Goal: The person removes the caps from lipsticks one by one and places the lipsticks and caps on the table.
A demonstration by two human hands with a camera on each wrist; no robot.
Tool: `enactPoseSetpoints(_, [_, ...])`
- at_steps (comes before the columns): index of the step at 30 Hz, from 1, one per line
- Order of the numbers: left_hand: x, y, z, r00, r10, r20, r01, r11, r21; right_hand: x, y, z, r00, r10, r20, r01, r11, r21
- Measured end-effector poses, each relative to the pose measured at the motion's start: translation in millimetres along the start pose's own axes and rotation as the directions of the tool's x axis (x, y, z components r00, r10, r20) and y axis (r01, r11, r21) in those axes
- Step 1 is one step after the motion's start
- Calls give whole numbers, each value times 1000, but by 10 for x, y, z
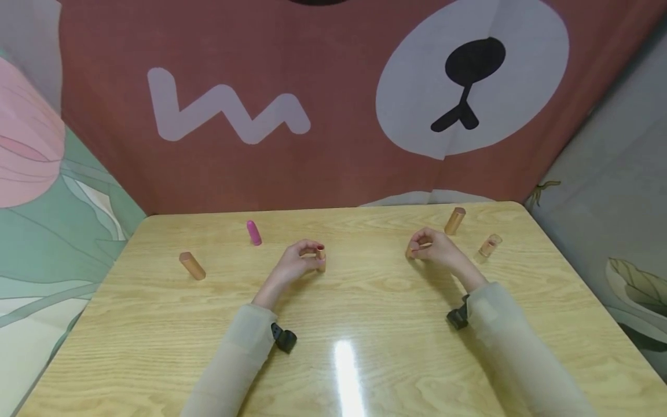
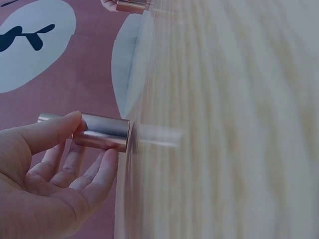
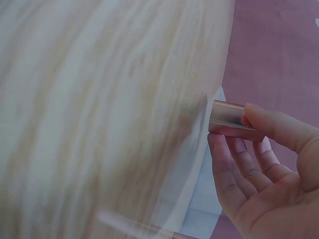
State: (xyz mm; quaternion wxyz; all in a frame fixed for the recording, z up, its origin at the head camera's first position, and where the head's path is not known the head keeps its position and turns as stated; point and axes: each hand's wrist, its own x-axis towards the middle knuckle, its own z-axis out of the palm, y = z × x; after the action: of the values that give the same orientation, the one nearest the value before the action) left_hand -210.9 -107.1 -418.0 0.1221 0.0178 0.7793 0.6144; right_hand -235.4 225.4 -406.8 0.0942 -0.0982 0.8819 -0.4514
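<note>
In the head view my left hand pinches an uncapped lipstick tube, upright at the middle of the table. The left wrist view shows this rose-gold tube between thumb and fingers, its base at the tabletop and a narrower collar at the other end. To the right, my right hand grips a short gold cylinder, which looks like a lipstick cap. Seen from the right wrist, that rose-gold piece sits between thumb and fingertips, one end close to the table surface.
Left of my left hand lie a magenta bullet-shaped piece and a gold tube. Beyond my right hand stand another gold tube and a small partly clear tube. A printed cloth hangs behind the wooden table.
</note>
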Motion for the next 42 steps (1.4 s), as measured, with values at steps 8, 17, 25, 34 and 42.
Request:
enactPoseSetpoints(8, [-6, -16, -26, 1000, -3, 12, 3, 1000, 27, -9, -8, 29, 1000, 12, 25, -13, 999, 32])
enactPoseSetpoints(17, [23, -35, -59, 1000, 3, 26, -3, 1000, -10, 14, -23, 39, 999, 13, 42, -15, 999, 39])
enactPoseSetpoints(25, [5, -17, -85, 1000, 7, 16, -7, 1000, 18, 24, -59, 38, 999, 7, 50, -9, 1000, 26])
enactPoseSetpoints(34, [-37, -13, -146, 997, 29, 66, -31, 999, 19, -21, -51, 32, 998, 3, 66, -4, 1000, 14])
enactPoseSetpoints(42, [-123, 109, -351, 995, 87, 48, -93, 987, 132, -28, -32, 33, 997, 46, 64, -47, 999, 0])
